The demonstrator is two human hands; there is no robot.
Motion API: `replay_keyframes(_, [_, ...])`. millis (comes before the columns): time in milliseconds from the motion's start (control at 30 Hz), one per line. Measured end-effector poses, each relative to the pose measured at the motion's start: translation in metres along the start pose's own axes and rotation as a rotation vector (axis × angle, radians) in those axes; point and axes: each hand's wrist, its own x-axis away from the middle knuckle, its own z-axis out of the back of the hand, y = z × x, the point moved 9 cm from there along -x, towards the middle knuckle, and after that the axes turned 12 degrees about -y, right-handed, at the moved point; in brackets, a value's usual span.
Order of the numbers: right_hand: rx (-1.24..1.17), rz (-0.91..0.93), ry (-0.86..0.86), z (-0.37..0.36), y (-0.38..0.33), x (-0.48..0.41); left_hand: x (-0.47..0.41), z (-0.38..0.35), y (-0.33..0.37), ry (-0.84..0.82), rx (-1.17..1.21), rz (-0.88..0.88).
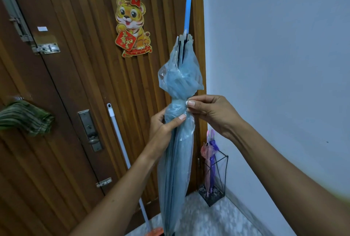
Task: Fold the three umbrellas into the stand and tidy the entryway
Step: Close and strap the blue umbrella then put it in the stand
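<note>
Umbrella [176,160], blue, upright before the door [75,84]: likely light, thin plastic canopy soft and slippery over stiff ribs, best held at its bunched waist. Left hand [162,127] grips there; right hand [210,112] fingers [191,103] pinch the wrap. Stand [221,177] sits by the wall [274,65]. Tiger sticker [131,27] carries red Chinese characters, unreadable

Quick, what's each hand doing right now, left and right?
Left hand: grips the folded translucent blue plastic umbrella around its middle.
Right hand: pinches the same umbrella's bunched canopy, just above the left thumb.
</note>
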Motion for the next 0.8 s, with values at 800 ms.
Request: replay_keyframes(800, [-0.005, -0.048, -0.033, 0.016, 0.000, 0.000, -0.005, -0.019, -0.017, -0.003, 0.255, 0.057])
